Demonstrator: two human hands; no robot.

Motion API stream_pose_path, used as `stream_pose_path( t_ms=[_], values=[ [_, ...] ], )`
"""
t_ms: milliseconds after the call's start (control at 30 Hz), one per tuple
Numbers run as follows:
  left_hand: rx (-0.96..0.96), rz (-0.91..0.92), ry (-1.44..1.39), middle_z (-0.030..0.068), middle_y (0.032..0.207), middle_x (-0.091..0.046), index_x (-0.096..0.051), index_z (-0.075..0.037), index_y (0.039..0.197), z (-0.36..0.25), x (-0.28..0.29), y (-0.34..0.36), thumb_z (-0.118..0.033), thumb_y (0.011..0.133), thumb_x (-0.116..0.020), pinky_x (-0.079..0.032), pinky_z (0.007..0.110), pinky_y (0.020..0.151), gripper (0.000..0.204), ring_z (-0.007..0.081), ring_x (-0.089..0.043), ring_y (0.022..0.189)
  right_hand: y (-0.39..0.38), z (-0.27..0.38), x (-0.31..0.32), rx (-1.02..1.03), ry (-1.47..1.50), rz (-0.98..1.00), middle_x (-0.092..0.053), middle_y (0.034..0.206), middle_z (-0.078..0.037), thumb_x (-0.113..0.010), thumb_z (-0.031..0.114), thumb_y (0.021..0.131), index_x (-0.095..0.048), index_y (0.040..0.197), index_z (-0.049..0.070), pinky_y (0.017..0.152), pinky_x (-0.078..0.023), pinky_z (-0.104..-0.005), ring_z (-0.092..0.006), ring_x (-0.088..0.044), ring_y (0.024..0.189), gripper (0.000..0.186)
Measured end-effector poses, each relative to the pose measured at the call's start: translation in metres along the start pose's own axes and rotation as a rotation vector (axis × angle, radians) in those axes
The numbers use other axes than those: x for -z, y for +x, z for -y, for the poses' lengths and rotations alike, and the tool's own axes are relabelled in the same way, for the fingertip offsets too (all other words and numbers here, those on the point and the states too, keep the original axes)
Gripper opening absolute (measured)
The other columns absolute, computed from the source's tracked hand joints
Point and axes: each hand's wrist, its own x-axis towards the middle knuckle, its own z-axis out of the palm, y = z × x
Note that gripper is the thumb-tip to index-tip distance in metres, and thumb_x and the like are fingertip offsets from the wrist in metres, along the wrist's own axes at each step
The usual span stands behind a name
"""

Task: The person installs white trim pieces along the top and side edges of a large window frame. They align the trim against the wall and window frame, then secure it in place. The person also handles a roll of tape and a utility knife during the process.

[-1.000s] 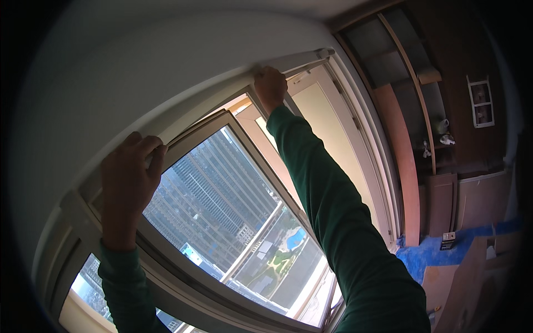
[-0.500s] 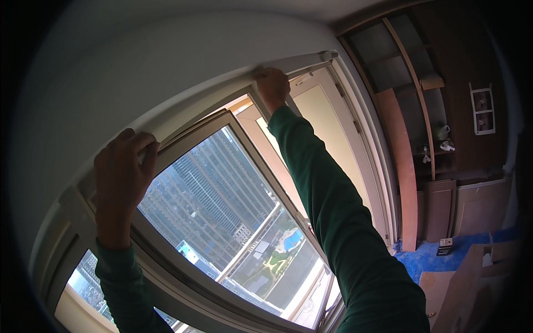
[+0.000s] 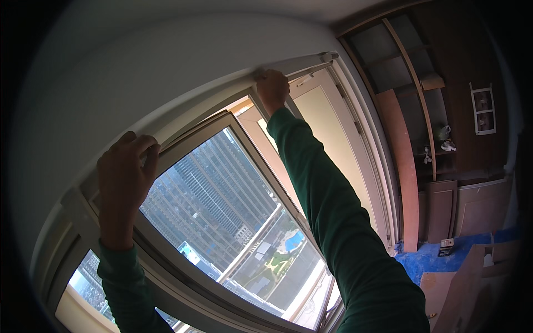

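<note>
A pale long strip [image 3: 183, 119] runs along the top of the window and door frame, against the wall. Both my arms, in green sleeves, reach up to it. At the strip's left part, my left hand [image 3: 123, 177] is closed, its thumb and fingers bent together over the edge. Further right, my right hand [image 3: 272, 90] is curled like a fist around the strip, above the frame's upright. My fingers partly hide where they grip. Below hangs a tilted window sash [image 3: 233, 125] with a pale frame. The strip's far end [image 3: 328, 57] meets the right corner.
A pale door [image 3: 327, 116] stands to the right of the window. Beyond it are a brown shelf unit [image 3: 419, 119], leaning boards [image 3: 401, 166] and blue floor covering [image 3: 413, 263]. A small dark box [image 3: 446, 247] sits there. Tall buildings and a pool show through the glass.
My left hand appears very slightly further right and the view has shifted a little. Both hands keep their closed shape at the strip.
</note>
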Motion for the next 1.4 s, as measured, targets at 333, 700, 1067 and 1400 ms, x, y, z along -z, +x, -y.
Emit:
stream_pose_path(
  t_ms=[333, 700, 1067, 1400],
  values=[
    [0.008, 0.005, 0.048, 0.0075, 0.086, -0.074, -0.075, -0.008, 0.093, -0.001, 0.008, -0.004, -0.017, 0.096, -0.074, -0.063, 0.034, 0.07, 0.009, 0.0218, -0.078, 0.079, -0.008, 0.012, 0.0, 0.01, -0.054, 0.031, -0.076, 0.094, -0.019, -0.066, 0.018, 0.085, -0.078, 0.088, 0.006, 0.083, -0.059, -0.052, -0.0406, -0.072, 0.094, 0.018],
    [0.007, -0.016, 0.028, 0.0079, 0.088, -0.074, -0.076, -0.008, 0.096, 0.0, 0.003, -0.002, -0.017, 0.096, -0.074, -0.063, 0.034, 0.069, 0.009, 0.0221, -0.078, 0.078, 0.006, -0.01, -0.017, 0.051, -0.171, 0.012, -0.076, 0.091, -0.018, -0.065, 0.018, 0.086, -0.075, 0.083, 0.006, 0.08, -0.062, -0.0491, -0.0403, -0.075, 0.09, 0.016],
    [0.02, -0.009, 0.045, 0.0085, 0.088, -0.074, -0.076, -0.008, 0.096, 0.001, 0.003, -0.002, -0.019, 0.097, -0.073, -0.064, 0.036, 0.072, 0.011, 0.0228, -0.078, 0.08, 0.005, -0.003, -0.007, 0.005, -0.108, 0.02, -0.075, 0.09, -0.02, -0.063, 0.02, 0.086, -0.074, 0.081, 0.004, 0.081, -0.06, -0.0517, -0.0413, -0.074, 0.091, 0.021],
    [0.017, -0.016, 0.047, 0.008, 0.086, -0.074, -0.076, -0.007, 0.095, -0.001, 0.001, -0.002, -0.018, 0.096, -0.074, -0.063, 0.035, 0.069, 0.011, 0.0224, -0.077, 0.077, 0.005, 0.0, -0.002, 0.025, -0.125, 0.023, -0.076, 0.094, -0.019, -0.064, 0.019, 0.083, -0.077, 0.083, 0.005, 0.084, -0.06, -0.0511, -0.0415, -0.074, 0.093, 0.019]
  ],
)
